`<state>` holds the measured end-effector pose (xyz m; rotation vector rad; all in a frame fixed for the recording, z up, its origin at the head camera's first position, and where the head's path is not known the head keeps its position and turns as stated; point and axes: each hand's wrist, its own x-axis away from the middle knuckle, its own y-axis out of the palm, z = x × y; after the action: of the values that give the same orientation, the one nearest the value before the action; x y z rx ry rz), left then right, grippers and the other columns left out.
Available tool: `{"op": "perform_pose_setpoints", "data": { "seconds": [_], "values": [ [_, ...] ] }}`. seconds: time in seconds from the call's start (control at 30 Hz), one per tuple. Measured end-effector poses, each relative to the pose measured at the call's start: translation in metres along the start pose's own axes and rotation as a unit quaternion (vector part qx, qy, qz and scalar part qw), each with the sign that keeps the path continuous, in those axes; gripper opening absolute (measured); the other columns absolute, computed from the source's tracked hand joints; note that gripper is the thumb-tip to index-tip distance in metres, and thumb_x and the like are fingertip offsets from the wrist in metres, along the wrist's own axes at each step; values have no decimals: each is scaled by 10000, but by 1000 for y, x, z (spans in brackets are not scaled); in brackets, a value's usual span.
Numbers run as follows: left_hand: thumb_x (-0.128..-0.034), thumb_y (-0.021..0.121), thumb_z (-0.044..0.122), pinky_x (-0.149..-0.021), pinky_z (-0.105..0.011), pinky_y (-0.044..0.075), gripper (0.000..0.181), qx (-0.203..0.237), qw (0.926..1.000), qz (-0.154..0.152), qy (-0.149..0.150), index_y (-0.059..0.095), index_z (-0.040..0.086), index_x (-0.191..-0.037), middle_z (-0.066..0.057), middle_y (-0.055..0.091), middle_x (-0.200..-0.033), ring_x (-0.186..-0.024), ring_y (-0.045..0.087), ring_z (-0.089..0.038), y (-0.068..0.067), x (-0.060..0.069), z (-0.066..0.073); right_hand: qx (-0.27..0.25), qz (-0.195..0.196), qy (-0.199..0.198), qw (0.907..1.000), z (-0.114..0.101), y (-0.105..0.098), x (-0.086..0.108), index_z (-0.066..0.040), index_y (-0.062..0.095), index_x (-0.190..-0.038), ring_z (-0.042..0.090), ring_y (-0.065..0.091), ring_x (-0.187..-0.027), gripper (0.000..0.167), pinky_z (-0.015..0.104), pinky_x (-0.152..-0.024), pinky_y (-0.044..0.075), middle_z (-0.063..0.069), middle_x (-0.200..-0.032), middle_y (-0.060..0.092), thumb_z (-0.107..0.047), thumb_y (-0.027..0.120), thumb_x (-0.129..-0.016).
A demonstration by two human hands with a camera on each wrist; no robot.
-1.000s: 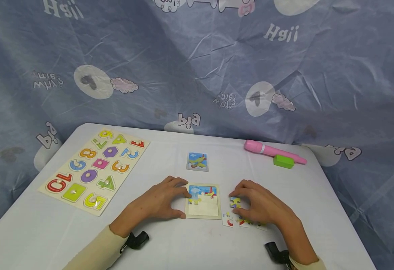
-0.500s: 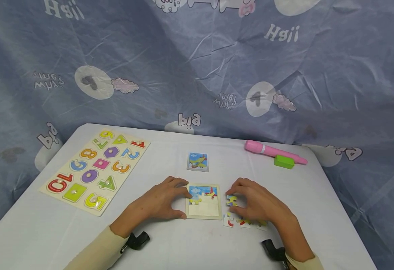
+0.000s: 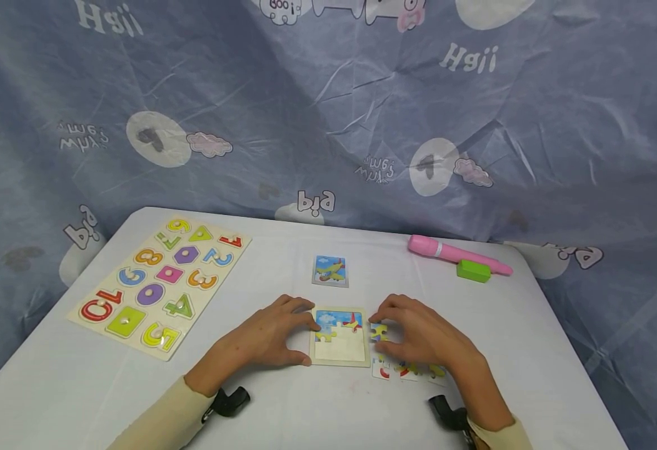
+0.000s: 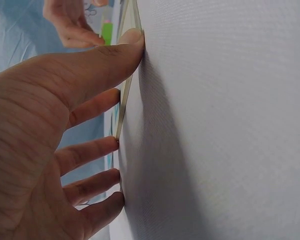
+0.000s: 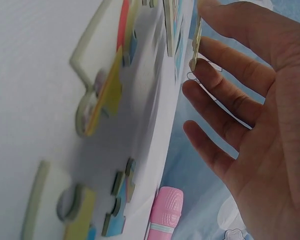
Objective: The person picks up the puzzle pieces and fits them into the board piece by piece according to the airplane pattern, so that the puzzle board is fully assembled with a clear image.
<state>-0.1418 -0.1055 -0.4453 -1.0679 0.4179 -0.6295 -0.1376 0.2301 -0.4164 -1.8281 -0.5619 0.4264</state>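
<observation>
1. While the left hand touches the puzzle tray along its left side, thumb at the near left corner and fingers extended, its grip not closed round anything, the right hand has its grip pinched on one puzzle piece, just beside the tray's right edge

2. Counted around the tray: at least three loose pieces near its near right corner, partly under the right hand; one picture card beyond its far edge; one number board well to its left, bearing ten numbers and five plain shapes; one pink wand and one green block beyond it to the right

3. Inside the tray's rim, picture pieces line the far side and part of the left, while the pale floor shows toward the near right; a strip of worktop separates tray from card, a broader stretch lies on its near side, and the right side is crowded

4. The head view gives the tray's face; the left wrist view shows its edge side-on with the thumb tip against it; the right wrist view shows the pinched piece edge-on and the loose pieces' thickness
</observation>
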Motion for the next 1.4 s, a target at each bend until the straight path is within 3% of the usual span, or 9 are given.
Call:
{"op": "perform_pose_setpoints", "data": {
  "seconds": [1.13,1.4],
  "values": [
    [-834,925,486,-970,-543,574,534,-57,10000,-18,-3,753,285,-1298,-35,548,-1561,-1397,487,-275,0,0,-2,-147,-89,-404,9990,-24,0,-30,-219,803,-1229,120,638,-1141,365,415,-1035,552,-94,-1195,675,-333,877,-890],
    [-835,924,484,-976,-519,576,523,-36,10000,11,19,753,282,-1286,-29,554,-1551,-1393,487,-268,0,0,-2,-196,-255,-276,9991,-29,5,-35,-222,808,-1204,126,642,-1146,354,420,-1049,541,-99,-1190,674,-347,889,-883]
  ]
}}
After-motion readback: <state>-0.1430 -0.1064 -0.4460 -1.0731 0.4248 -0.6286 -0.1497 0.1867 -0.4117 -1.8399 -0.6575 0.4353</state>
